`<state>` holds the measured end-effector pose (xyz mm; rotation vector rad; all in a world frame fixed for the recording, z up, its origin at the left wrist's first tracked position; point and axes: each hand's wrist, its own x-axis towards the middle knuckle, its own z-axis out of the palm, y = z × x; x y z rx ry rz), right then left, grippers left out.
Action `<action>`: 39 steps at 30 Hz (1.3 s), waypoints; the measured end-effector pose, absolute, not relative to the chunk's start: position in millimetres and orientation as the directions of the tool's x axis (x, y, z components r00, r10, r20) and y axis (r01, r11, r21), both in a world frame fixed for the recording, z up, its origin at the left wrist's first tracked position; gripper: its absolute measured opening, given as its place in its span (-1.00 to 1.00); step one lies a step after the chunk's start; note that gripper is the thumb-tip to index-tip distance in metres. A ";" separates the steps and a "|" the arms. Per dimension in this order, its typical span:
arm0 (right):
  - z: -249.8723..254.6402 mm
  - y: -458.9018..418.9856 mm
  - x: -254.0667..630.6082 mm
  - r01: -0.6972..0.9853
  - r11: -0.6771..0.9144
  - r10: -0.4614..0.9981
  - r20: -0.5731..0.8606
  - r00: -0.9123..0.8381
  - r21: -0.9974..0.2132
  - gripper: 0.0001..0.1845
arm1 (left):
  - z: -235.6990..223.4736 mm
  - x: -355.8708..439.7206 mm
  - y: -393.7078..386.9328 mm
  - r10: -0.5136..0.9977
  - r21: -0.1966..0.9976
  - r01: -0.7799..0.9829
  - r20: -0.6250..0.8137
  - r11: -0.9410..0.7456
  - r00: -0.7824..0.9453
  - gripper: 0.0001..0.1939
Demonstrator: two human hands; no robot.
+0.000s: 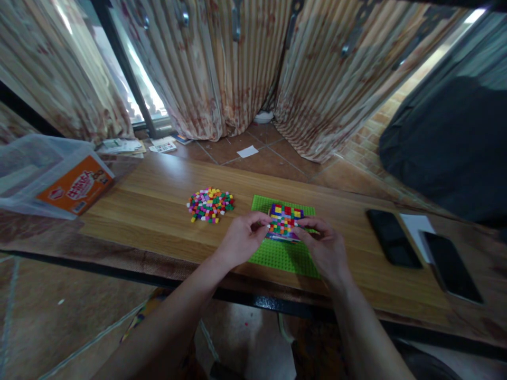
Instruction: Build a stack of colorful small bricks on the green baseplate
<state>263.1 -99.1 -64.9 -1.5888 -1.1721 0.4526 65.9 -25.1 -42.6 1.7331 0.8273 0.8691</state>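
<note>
Brick block: I see a small block of multicoloured bricks [287, 210] on the green baseplate [277, 257], towards its far half. The fingers hide parts of its sides, and its near edge is too blurred for me to count layers.
Left hand: the left hand [243, 238] comes in from seven o'clock, thumb and forefinger nearly together at the block's nine o'clock edge. A tiny white piece shows at the tips; I cannot tell whether the grip is closed on it.
Right hand: the right hand [325, 247] reaches in from five o'clock, its fingertips at the block's three o'clock edge. Its fingers are bent and close; I cannot tell whether the grip is clamped on anything.
Loose bricks: a mixed-colour heap [210, 205] lies at nine o'clock from the block, on the wooden counter [166, 177].
Plastic box: farther out at nine o'clock, a clear box [75, 187] with an orange label, cut off by the frame.
Dark devices: two flat slabs, one nearer [392, 237] and one farther [452, 268], between three and four o'clock; white paper [418, 232] lies partly hidden between them.
</note>
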 end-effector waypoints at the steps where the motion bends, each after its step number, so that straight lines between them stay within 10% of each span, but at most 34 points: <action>1: -64.5 -98.8 262.6 0.425 0.030 0.852 0.245 0.462 -0.905 -0.69 | -43.1 65.9 -25.0 0.842 0.951 0.135 0.172 -0.277 0.511 -0.86; 15: -63.4 -95.8 258.2 0.213 -0.085 0.817 0.054 0.575 -0.973 -0.64 | -46.2 67.9 -28.6 0.866 0.959 0.153 0.138 -0.238 0.481 -0.84; 26: -42.2 -108.7 240.1 0.488 0.200 0.738 0.458 0.495 -0.850 -0.90 | -37.8 67.6 -29.7 0.869 0.984 -0.100 0.174 -0.144 0.462 -0.80; 39: -32.6 -112.9 217.6 0.331 0.241 0.893 0.342 0.292 -0.912 -0.94 | -31.3 72.5 -39.3 0.804 0.962 -0.194 0.269 -0.194 0.530 -0.75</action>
